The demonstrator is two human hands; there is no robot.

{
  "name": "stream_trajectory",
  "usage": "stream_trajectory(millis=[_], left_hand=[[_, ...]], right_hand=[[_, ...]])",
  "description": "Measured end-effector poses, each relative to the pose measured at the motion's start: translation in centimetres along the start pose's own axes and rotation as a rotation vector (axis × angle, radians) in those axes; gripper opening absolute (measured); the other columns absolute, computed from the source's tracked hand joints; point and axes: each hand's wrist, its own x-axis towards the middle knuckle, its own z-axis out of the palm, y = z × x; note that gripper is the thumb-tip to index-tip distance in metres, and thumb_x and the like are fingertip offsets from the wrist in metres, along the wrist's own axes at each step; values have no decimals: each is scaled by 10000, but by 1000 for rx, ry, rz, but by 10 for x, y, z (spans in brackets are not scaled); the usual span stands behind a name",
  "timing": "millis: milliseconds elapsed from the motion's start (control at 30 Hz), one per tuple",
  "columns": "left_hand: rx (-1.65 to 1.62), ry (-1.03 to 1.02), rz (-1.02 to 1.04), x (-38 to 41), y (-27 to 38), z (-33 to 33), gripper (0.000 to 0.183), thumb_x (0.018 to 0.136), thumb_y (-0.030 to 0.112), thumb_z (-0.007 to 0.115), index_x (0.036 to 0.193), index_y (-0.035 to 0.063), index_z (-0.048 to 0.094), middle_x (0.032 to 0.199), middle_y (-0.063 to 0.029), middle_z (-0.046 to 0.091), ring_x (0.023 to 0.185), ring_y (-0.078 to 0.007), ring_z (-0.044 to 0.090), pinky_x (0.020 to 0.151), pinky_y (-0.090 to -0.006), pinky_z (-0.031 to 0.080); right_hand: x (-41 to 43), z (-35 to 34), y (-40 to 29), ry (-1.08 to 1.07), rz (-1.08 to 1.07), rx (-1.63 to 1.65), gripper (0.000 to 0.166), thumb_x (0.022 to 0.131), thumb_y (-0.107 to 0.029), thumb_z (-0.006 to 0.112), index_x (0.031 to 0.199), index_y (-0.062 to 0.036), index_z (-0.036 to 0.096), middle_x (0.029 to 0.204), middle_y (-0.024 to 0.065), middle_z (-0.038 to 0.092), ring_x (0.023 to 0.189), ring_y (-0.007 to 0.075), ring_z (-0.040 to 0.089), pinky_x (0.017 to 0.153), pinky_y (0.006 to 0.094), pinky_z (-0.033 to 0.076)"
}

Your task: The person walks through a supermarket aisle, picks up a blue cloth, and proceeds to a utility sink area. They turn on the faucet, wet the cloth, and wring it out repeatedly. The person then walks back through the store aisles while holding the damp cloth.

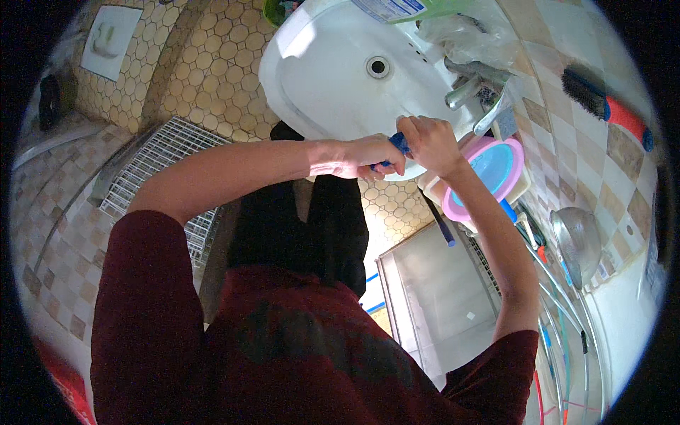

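My left hand and my right hand meet over the near edge of a white washbasin. Between them they grip a blue cloth; a bit of blue also shows under the fingers of my left hand. Most of the cloth is hidden in my fists. The basin's round drain lies beyond my hands, and the metal tap stands to its right. Close by my right wrist is a pink basin with a blue inside.
A green-tinted container and clear plastic bag lie on the washbasin's far right rim. On the tiled wall hang a red-handled brush and a metal strainer. A white wire rack is at left, several poles at right.
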Motion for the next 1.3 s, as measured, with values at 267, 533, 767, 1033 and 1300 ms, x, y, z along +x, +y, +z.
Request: stream_trajectory(millis=[267,533,767,1033,1300], left_hand=[[474,-44,-125,-9,15,-31,151,754,115,711,709,78,571,589,20,472,460,-65,400,403,-223,273],[1223,556,443,-68,-9,2,760,758,-13,595,1398,95,200,1217,-189,474,1065,-289,553,888,-411,496],[2132,531,1140,-33,18,7,583,753,188,663,1276,84,427,1322,-112,457,1238,-289,456,907,-415,498],[1751,406,521,5,42,-8,89,646,70,625,649,-17,640,653,-214,637,669,-351,664,606,-423,529],[612,229,200,2,13,-10,157,619,48,641,502,31,537,493,-43,502,404,-106,400,384,-295,273]], right_hand=[[-19,-8,-20,-142,84,169,591,702,-146,696,1249,-120,474,780,88,611,617,288,636,545,407,511],[-29,-4,-32,-99,754,1108,304,815,-236,720,1028,-60,593,595,35,543,484,177,545,462,294,408],[-15,-39,-44,-553,998,2104,161,812,-111,648,803,-97,487,523,-62,373,400,59,362,358,226,279],[-8,10,-13,-246,561,529,203,731,-121,642,837,-13,507,603,153,580,587,315,608,552,410,491],[0,-10,-14,-208,305,62,297,685,-119,657,903,-55,466,688,150,631,612,378,627,549,460,500]])
